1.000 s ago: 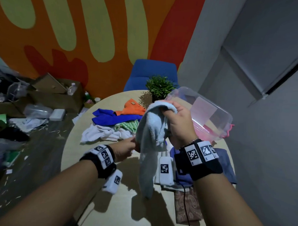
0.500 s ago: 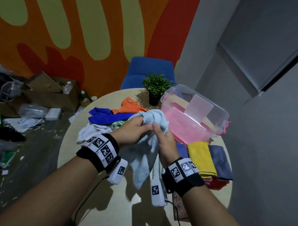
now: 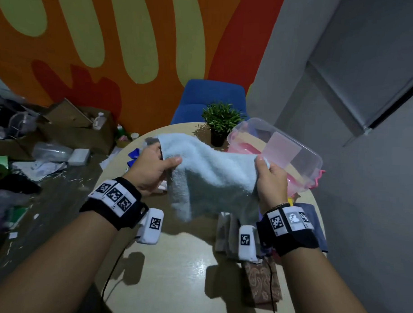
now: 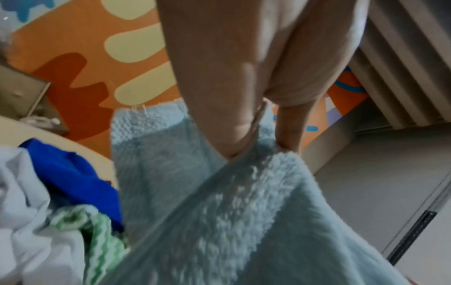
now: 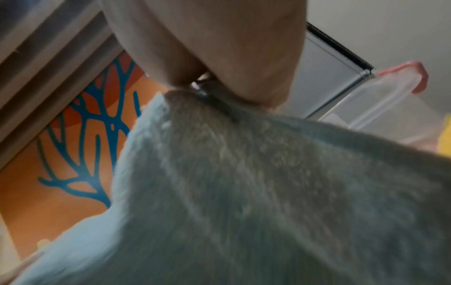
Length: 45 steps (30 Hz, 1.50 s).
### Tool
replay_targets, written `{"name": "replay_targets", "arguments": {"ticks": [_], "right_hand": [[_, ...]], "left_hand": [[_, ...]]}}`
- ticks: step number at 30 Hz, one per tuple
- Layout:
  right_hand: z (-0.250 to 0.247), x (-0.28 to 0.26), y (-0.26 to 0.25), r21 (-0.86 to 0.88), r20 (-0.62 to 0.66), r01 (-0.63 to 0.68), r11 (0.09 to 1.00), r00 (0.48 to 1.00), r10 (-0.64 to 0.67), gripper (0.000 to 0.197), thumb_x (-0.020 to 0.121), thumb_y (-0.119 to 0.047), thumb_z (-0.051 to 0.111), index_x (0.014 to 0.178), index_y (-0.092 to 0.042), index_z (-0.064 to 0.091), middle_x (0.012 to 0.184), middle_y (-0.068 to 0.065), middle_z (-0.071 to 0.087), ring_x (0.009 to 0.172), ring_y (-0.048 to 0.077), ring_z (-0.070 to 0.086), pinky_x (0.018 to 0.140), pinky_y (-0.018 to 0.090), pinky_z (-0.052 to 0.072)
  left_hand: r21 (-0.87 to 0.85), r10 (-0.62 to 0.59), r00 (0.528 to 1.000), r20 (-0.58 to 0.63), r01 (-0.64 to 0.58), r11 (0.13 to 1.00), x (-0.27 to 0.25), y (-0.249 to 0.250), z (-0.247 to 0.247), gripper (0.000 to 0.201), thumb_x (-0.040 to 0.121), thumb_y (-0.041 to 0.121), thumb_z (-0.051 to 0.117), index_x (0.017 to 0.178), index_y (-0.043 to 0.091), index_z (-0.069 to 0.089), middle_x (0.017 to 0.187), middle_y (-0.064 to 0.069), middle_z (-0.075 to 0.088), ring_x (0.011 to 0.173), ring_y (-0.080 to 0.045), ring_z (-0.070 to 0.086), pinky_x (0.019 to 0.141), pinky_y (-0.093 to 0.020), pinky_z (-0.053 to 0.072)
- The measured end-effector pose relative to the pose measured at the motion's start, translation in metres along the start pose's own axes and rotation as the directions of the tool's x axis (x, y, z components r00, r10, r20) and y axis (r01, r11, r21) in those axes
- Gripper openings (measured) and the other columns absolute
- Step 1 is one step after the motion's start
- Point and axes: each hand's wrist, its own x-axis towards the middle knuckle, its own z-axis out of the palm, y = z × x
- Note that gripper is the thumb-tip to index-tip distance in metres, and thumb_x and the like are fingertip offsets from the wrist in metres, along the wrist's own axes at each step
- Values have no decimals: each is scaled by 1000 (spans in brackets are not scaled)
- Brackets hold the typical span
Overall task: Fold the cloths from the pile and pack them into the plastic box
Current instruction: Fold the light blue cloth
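A fluffy light blue cloth [image 3: 209,175] hangs spread in the air above the round table [image 3: 173,272]. My left hand [image 3: 156,168] pinches its upper left corner, and my right hand [image 3: 269,175] pinches the upper right corner. Both wrist views show the same cloth [image 4: 219,212] [image 5: 268,192] held between thumb and fingers. The clear plastic box [image 3: 285,149] with pink content sits at the back right of the table. The pile of unfolded cloths [image 4: 48,212], white, blue and green, lies under my left hand and is mostly hidden in the head view.
A small potted plant [image 3: 220,121] stands at the table's far edge, with a blue chair [image 3: 209,102] behind it. Folded cloths [image 3: 313,221] and a patterned brown one [image 3: 262,282] lie under my right wrist. Cardboard boxes [image 3: 73,126] and clutter cover the floor on the left.
The cloth was bunched between both hands close together; my hands have since moved apart and stretched it out flat by its top corners.
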Motion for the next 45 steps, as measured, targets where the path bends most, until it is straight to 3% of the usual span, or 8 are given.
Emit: {"name": "replay_targets", "arguments": {"ticks": [2, 6, 12, 15, 22, 28, 39, 45], "right_hand": [[-2, 1, -10, 118, 27, -30, 993, 999, 27, 37, 89, -35, 62, 59, -14, 63, 65, 3, 56, 67, 18, 50, 66, 34, 40], [-6, 3, -19, 223, 115, 6, 975, 993, -32, 28, 94, -24, 61, 79, -1, 66, 79, 16, 63, 74, 23, 57, 70, 38, 46], [-16, 16, -31, 107, -29, 168, 980, 986, -165, 9, 89, -32, 65, 92, -25, 59, 92, 13, 70, 82, 25, 65, 78, 47, 54], [-18, 19, -41, 72, -37, 213, 974, 977, -211, 16, 90, -25, 66, 95, -33, 53, 79, 10, 67, 72, 21, 60, 69, 38, 47], [-21, 29, -51, 33, 8, 250, 968, 968, -251, 14, 91, -19, 62, 88, -28, 72, 85, 0, 70, 77, 12, 62, 76, 42, 53], [-29, 34, -62, 47, 51, 253, 966, 966, -255, 27, 89, 0, 67, 101, -23, 71, 92, 6, 73, 82, 14, 66, 85, 38, 57], [-36, 28, -66, -249, 75, 377, 892, 926, -370, 14, 83, -10, 77, 89, -23, 75, 86, 1, 71, 74, 7, 63, 74, 20, 51], [-11, 31, -41, -494, 185, 317, 809, 948, -258, 12, 94, -18, 64, 85, -27, 64, 80, -1, 68, 70, 19, 64, 74, 41, 56]], "left_hand": [[-6, -1, 997, -79, 0, 1000, 0, 9, 1, 26, 99, 1, 54, 123, -1, 62, 117, -18, 71, 112, -32, 67, 90, -38, 58], [191, 101, 976, -192, -63, 979, 7, 19, 0, 18, 103, 16, 54, 105, 14, 72, 100, -7, 77, 94, -25, 74, 75, -37, 62], [368, 288, 886, -364, -147, 918, 21, 37, -12, 5, 90, 15, 74, 90, 11, 71, 76, 0, 75, 69, -13, 71, 65, -30, 58], [352, 321, 843, -432, -170, 920, 24, 45, -13, 24, 82, 14, 81, 93, 8, 60, 69, -6, 70, 58, -11, 66, 54, -26, 55], [389, 302, 907, -295, -174, 904, 26, 61, -15, 15, 92, 1, 67, 101, 11, 74, 94, -11, 75, 86, -20, 71, 77, -31, 61], [389, 356, 871, -339, -214, 896, 27, 67, -14, 23, 90, 1, 70, 110, 11, 76, 91, -5, 75, 72, -11, 69, 57, -18, 52], [611, 460, 838, -295, -205, 765, 24, 61, -33, 11, 87, 10, 75, 94, 19, 78, 95, 2, 73, 85, -11, 71, 69, -26, 59], [630, 392, 861, -324, -112, 768, 31, 32, -41, 14, 92, 5, 68, 90, 18, 71, 90, 0, 72, 88, -14, 69, 84, -38, 61]]}}
